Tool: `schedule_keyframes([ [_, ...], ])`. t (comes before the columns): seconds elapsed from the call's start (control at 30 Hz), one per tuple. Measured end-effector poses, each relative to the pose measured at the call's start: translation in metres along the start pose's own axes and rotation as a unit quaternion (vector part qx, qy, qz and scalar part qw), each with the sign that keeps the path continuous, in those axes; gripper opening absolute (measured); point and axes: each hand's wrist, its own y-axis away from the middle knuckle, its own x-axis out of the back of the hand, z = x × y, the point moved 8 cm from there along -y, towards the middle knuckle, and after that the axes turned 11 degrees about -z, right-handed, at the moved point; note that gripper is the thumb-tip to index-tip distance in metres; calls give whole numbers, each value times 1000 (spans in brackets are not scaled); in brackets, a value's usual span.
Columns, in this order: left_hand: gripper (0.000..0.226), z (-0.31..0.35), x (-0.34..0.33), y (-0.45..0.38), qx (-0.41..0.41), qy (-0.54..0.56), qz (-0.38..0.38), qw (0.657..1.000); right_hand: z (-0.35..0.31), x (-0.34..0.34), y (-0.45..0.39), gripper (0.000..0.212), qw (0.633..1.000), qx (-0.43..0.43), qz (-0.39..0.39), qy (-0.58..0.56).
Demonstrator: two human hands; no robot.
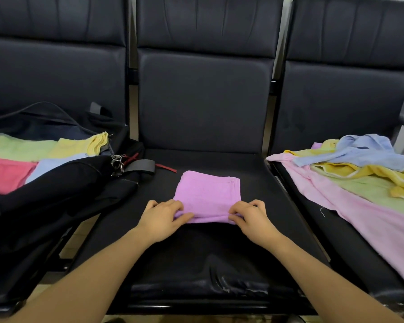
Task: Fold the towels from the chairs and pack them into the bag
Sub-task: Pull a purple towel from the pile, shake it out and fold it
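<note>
Mid-fold: left hand (162, 220) and right hand (250, 216) each pinch a near corner of the purple towel (207, 197) on the middle seat (219, 252); next likely one more fold, then into the open bag (63, 183) on the left.
</note>
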Motion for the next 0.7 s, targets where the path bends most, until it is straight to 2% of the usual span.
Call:
schedule_keyframes([
  [0.17, 45, 1, -3, -4, 3, 16, -4, 1000, 11, 10, -5, 11, 999, -13, 13, -50],
  [0.33, 17, -3, 3, -5, 21, 90, 60, 994, 25, 7, -4, 12, 998, -43, -1, -51],
  [0.43, 17, -6, 5, -6, 39, 182, 49, 981, 24, -1, 2, 24, 997, -55, -52, -26],
  [0.5, 26, -4, 5, -5, 53, 218, 42, 974, 22, -7, 6, 32, 994, -69, -88, -14],
  [0.57, 36, 1, 7, -4, 54, 242, 39, 968, 15, -2, 5, 20, 998, -41, -53, -2],
  [0.63, 39, 5, 11, -4, 49, 277, 46, 959, 20, 10, 7, 12, 992, -48, 26, -115],
  [0.7, 38, 7, 14, -5, 56, 319, 54, 945, 26, 18, 8, 7, 960, -67, 70, -264],
])
